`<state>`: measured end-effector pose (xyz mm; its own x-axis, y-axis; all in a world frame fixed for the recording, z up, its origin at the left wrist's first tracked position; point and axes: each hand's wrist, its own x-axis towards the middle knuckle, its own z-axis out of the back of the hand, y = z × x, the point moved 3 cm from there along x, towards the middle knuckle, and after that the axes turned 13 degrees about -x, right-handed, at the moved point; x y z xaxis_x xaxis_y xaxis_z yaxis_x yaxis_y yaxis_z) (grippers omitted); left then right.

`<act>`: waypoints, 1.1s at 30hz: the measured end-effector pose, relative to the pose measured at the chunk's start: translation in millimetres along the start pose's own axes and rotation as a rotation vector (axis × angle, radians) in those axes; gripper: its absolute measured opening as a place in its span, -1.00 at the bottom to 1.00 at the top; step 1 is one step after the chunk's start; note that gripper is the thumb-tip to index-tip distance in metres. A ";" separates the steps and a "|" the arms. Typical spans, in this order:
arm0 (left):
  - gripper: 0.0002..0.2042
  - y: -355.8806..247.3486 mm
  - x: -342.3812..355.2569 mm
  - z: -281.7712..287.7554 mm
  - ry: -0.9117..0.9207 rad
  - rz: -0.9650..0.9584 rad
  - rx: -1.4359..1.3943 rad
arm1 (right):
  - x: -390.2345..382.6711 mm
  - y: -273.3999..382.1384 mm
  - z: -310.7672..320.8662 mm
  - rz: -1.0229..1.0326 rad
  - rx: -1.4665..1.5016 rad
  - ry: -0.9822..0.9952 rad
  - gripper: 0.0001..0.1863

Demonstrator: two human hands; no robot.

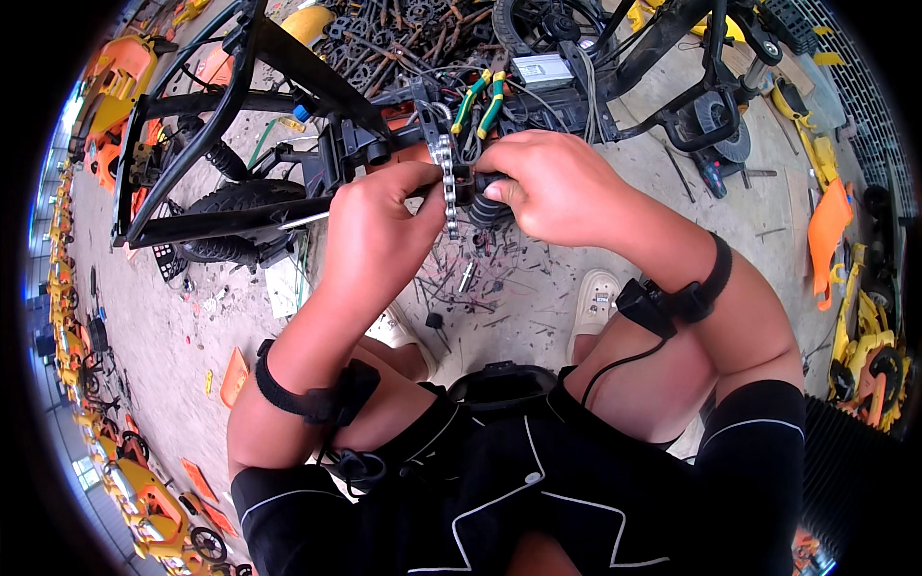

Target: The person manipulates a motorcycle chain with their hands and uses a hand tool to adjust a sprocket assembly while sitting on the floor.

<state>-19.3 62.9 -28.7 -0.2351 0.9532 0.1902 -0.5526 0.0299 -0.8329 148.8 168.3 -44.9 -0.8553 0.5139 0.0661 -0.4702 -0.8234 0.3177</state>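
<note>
Head view, looking down past the person's knees to a concrete floor [192, 326] that is lying littered with scraps and screws. A black tubular frame [240, 106] is running across the upper field, with a small black tyre [240, 197] sitting under its left part. A pair of pliers with green-and-yellow handles [480, 101] is resting on the frame just above the hands.

Both hands are meeting at the frame's middle, over a short strip of metal chain [447, 182]. The chain's long axis is hanging near vertical, its upper end close against the frame and its lower end dangling free between the two hands. The left hand [384, 226] is lying to the chain's left, fingers curled and thumb pressing toward the links; whether it is actually pinching them cannot be told. The right hand [562, 187] is lying to the chain's right, closed around a small black ribbed part [487, 197] that is sitting just beside the chain. Both hands are equally near the chain, one on each side of it.
</note>
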 end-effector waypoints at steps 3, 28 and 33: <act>-0.84 -1.8 1.1 1.9 0.002 0.004 -0.008 | -0.5 -0.8 2.3 0.014 0.006 -0.032 -0.81; -0.74 17.5 12.0 2.7 -0.063 -0.168 0.251 | 6.2 11.2 -5.1 -0.145 0.100 -0.059 -0.76; -0.82 21.4 14.9 8.2 -0.047 -0.114 0.198 | 2.6 12.9 -0.7 -0.175 0.113 0.013 -0.73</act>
<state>-41.2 75.4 -39.5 -0.1965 0.9318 0.3051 -0.7224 0.0728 -0.6876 140.4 158.8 -41.3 -0.7656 0.6432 -0.0113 -0.5853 -0.6891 0.4272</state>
